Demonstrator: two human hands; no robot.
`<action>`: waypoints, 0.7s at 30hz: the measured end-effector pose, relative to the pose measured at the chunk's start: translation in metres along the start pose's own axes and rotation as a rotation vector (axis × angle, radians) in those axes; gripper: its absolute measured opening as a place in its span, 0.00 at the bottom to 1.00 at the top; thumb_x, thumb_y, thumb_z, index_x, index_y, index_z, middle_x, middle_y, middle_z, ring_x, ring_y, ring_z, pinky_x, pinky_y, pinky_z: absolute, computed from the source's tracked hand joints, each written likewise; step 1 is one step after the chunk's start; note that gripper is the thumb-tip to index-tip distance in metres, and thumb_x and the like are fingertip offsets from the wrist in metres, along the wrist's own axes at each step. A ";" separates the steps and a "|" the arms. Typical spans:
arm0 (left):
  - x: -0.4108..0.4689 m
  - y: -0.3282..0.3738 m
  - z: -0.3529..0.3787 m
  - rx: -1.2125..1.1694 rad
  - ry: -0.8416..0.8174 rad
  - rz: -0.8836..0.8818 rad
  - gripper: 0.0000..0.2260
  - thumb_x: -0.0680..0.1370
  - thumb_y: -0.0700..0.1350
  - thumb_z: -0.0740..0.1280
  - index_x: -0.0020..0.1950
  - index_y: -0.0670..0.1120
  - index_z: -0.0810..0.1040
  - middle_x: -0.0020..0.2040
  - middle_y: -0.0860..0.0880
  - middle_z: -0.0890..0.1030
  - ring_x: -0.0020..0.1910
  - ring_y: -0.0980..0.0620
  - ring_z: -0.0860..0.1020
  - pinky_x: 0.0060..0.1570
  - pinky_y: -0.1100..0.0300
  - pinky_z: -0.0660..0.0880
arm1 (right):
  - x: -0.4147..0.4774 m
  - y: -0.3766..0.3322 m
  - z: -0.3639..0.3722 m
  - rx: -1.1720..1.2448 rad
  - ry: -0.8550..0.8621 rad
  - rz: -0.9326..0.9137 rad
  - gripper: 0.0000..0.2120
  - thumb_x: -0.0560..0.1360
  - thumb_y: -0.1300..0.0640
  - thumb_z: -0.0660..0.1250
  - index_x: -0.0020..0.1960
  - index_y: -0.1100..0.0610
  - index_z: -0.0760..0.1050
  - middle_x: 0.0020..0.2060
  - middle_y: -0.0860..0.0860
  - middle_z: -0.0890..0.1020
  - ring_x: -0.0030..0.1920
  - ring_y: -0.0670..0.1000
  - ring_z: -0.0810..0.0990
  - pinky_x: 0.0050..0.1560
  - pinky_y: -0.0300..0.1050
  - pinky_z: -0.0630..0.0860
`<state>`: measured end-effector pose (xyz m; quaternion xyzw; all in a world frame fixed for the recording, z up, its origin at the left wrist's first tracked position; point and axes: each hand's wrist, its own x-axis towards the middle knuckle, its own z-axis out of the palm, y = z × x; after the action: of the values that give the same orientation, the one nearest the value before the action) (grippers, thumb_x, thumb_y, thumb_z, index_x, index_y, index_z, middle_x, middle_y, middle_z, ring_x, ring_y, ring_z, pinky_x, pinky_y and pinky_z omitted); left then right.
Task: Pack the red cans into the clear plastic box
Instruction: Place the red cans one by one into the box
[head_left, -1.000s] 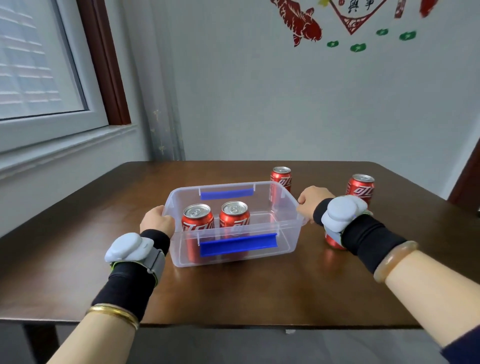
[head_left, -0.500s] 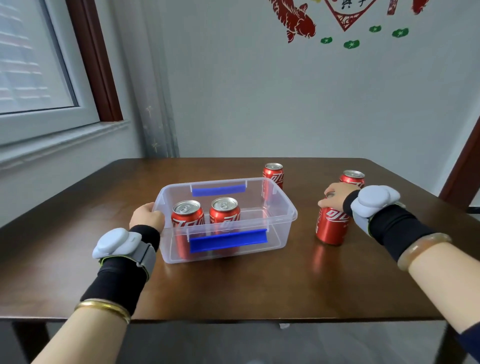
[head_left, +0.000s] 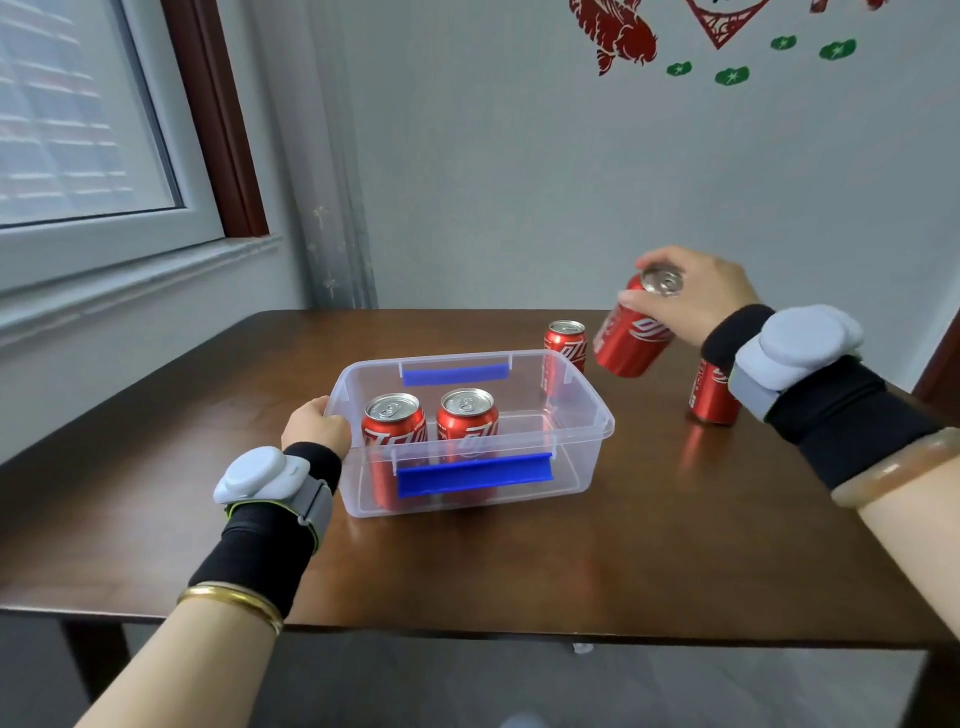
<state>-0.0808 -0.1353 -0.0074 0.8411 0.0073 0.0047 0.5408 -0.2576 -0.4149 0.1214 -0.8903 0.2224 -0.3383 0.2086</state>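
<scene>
Altogether five red cans (head_left: 632, 338), one box (head_left: 597, 415)

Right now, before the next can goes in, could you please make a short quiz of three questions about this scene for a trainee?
1. How many red cans stand inside the clear plastic box?
2. True or false: the right hand holds its red can tilted, lifted off the wooden table.
3. What does the left hand do? A) grips the box's left end B) holds a can C) rests flat on the table

Key
1. Two, side by side in the left half.
2. True.
3. A.
</scene>
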 end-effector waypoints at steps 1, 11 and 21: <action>0.000 0.000 0.000 0.006 0.001 0.003 0.19 0.72 0.34 0.56 0.58 0.44 0.79 0.52 0.40 0.82 0.55 0.38 0.79 0.58 0.49 0.75 | 0.000 -0.008 0.004 0.028 -0.035 -0.025 0.19 0.69 0.49 0.72 0.58 0.53 0.78 0.59 0.53 0.81 0.59 0.55 0.78 0.60 0.45 0.72; -0.001 -0.002 -0.001 0.016 -0.007 0.020 0.18 0.71 0.34 0.56 0.55 0.44 0.79 0.48 0.42 0.81 0.54 0.37 0.79 0.59 0.46 0.76 | -0.024 -0.022 0.093 -0.035 -0.508 -0.105 0.24 0.69 0.45 0.72 0.62 0.53 0.76 0.61 0.50 0.79 0.61 0.51 0.77 0.55 0.41 0.71; -0.003 -0.001 -0.001 0.012 -0.005 0.028 0.14 0.72 0.34 0.55 0.46 0.47 0.78 0.46 0.43 0.79 0.55 0.37 0.79 0.60 0.44 0.75 | -0.027 -0.020 0.108 -0.144 -0.606 -0.150 0.28 0.69 0.41 0.70 0.64 0.53 0.74 0.64 0.50 0.77 0.64 0.51 0.74 0.59 0.43 0.70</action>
<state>-0.0842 -0.1340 -0.0077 0.8443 -0.0057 0.0103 0.5357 -0.1953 -0.3602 0.0448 -0.9768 0.1074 -0.0557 0.1765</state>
